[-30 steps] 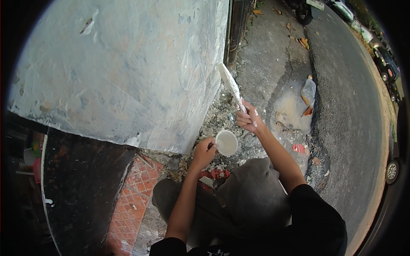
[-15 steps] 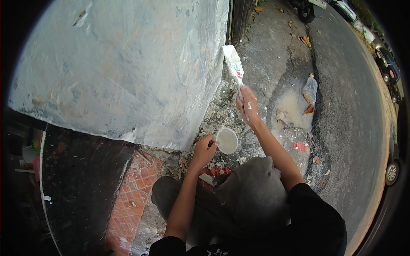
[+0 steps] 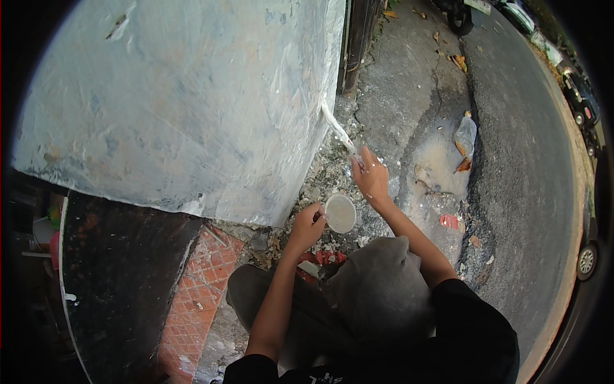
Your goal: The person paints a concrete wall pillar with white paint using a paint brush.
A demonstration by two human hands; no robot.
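Head view, left to right: a dark panel (image 3: pixel 121 281) and a patch of red brick paving (image 3: pixel 198 288) sit at the lower left, under the big whitewashed wall (image 3: pixel 179 102). Your left hand (image 3: pixel 307 225) is curled around the rim of a small white cup (image 3: pixel 340 213) of pale paint, held low at the rubble-strewn foot of the wall. It sits where it was a second ago; the cup has barely shifted.

Your right hand (image 3: pixel 371 178) is clenched on the handle of a white-coated brush (image 3: pixel 337 129). What has changed is the brush: half a second ago it was raised with its bristles off the wall, and now its tip touches the wall's corner edge, low down beside the dark post (image 3: pixel 361 38). Your hand has dropped with it, closer to the cup. I judge from this that a fresh stroke is under way along that corner.

Further right lie the cracked pavement (image 3: pixel 409 109), a crumpled plastic bag (image 3: pixel 465 134) and the road (image 3: pixel 524 160).
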